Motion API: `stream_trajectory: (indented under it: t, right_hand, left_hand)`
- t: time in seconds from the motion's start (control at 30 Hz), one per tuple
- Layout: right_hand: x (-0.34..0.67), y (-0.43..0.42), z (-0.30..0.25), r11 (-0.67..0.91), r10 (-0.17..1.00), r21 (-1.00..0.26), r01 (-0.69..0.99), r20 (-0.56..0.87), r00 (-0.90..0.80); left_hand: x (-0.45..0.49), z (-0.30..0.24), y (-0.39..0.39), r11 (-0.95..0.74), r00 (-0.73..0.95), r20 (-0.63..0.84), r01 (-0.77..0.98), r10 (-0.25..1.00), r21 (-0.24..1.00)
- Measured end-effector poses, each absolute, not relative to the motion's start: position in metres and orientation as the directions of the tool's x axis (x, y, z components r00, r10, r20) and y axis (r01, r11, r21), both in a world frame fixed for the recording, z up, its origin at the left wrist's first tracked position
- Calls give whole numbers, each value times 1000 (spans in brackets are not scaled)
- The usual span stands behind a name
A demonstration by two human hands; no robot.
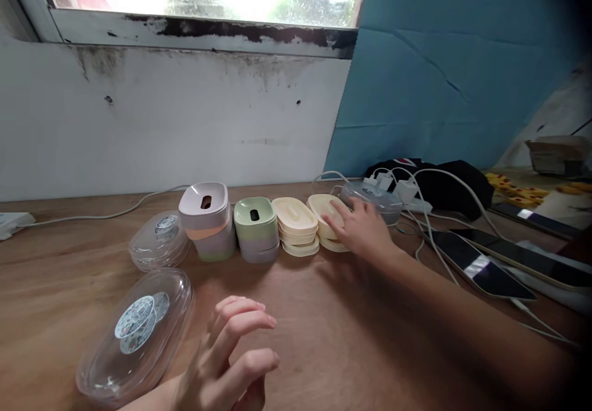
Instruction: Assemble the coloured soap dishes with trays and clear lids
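Observation:
My right hand (363,227) reaches to the right-hand stack of cream plastic pieces (320,204), its spread fingers on or just over the stack's top. Close beside it stands another stack of cream pieces (295,215), each with a shallow oval recess. Farther left are a stack of boxes with a green slotted top (263,229) and a taller stack with a pale lilac slotted top (215,244). My left hand (231,352) hovers over the near table, fingers loosely bent and apart, holding nothing. It is nearest the large clear plastic lid (152,368).
Another clear container (160,241) sits at left; a clear, greyish container (377,201) lies beyond my right hand. White chargers (404,190) and cables run behind it. Phones (481,266) lie at right. A black cloth item (456,183) rests against the blue sheet (439,78).

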State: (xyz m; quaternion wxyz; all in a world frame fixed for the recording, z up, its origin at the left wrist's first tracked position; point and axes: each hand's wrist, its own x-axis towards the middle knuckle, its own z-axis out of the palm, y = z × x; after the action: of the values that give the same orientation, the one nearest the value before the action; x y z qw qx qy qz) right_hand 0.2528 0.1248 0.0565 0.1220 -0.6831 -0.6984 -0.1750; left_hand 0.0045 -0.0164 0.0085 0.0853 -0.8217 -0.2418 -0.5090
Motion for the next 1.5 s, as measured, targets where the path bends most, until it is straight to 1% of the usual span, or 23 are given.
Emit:
stream_trajectory:
  t: [0.07, 0.13, 0.23, 0.3, 0.4, 0.5, 0.53, 0.57, 0.6, 0.63, 0.7, 0.77, 0.87, 0.97, 1.03, 1.1, 1.17, 1.2, 1.27, 1.3, 1.37, 1.43, 1.5]
  right_hand:
    - [265, 125, 63, -36, 869, 29, 999, 494, 17]
    - [284, 132, 70, -78, 829, -75, 994, 550, 106]
    - [314, 152, 75, -110, 871, -210, 971, 450, 196]
    - [329, 163, 74, -106, 904, -267, 958, 376, 205]
    - [336, 158, 72, -88, 887, -324, 942, 405, 222]
    - [321, 118, 65, -23, 831, -355, 935, 512, 215]
    - [312, 100, 61, 49, 825, -353, 934, 542, 161]
    - [303, 81, 55, 217, 802, -354, 910, 595, 41]
    - [293, 62, 48, 384, 796, -348, 855, 594, -116]
    - [284, 45, 41, 538, 777, -339, 771, 555, -298]
    - [268, 20, 28, 703, 710, -356, 615, 392, -585]
    - [257, 10, 16, 744, 642, -436, 507, 256, -723]
    - [250, 15, 4, 675, 664, -562, 478, 180, -726]
    - [250, 26, -5, 609, 708, -639, 470, 170, -686]
    - [249, 27, -9, 600, 730, -641, 479, 193, -656]
    - [248, 24, -10, 624, 734, -597, 504, 228, -640]
    - [245, 20, -7, 666, 713, -532, 522, 250, -655]
    - [243, 18, -5, 691, 695, -499, 523, 261, -670]
    - [239, 16, 0, 738, 656, -435, 516, 285, -699]
    - [237, 16, 3, 759, 636, -406, 510, 293, -714]
    - [236, 18, 7, 787, 603, -363, 498, 282, -746]
    - [236, 20, 9, 810, 566, -340, 477, 243, -787]
    - [237, 21, 10, 821, 545, -332, 464, 212, -811]
  left_hand:
    - [5, 5, -13, -867, 396, 850, 480, 348, 131]
    - [6, 4, -11, -856, 488, 755, 483, 438, 185]
    - [8, 5, -8, -789, 640, 465, 539, 611, 294]
    - [8, 7, -7, -738, 669, 315, 583, 674, 341]
    - [8, 8, -8, -719, 675, 261, 597, 690, 356]
    - [7, 6, -10, -729, 655, 319, 605, 685, 321]
    - [6, 6, -11, -732, 637, 361, 608, 681, 307]
    - [6, 5, -13, -734, 610, 413, 611, 676, 298]
    - [5, 5, -13, -736, 579, 467, 609, 668, 296]
    - [5, 6, -14, -738, 550, 512, 603, 659, 302]
    - [3, 7, -14, -758, 538, 549, 559, 639, 335]
    - [1, 8, -12, -775, 598, 492, 490, 632, 400]
    - [-2, 14, -9, -724, 651, 358, 463, 669, 511]
    - [-4, 27, -10, -626, 562, 317, 525, 764, 576]
    - [-10, 41, -15, -571, 462, 343, 583, 818, 578]
    - [-24, 55, -24, -531, 334, 429, 673, 839, 515]
    - [-47, 63, -36, -446, 177, 551, 799, 815, 403]
    - [-61, 63, -43, -363, 93, 598, 864, 796, 350]
    - [-89, 56, -55, -146, -90, 620, 936, 780, 321]
    - [-101, 49, -61, -44, -158, 602, 951, 783, 307]
    - [-118, 33, -68, 91, -210, 475, 961, 855, 260]
    - [-124, 21, -72, 157, -233, 348, 960, 908, 234]
    - [-121, 16, -73, 212, -270, 305, 955, 914, 209]
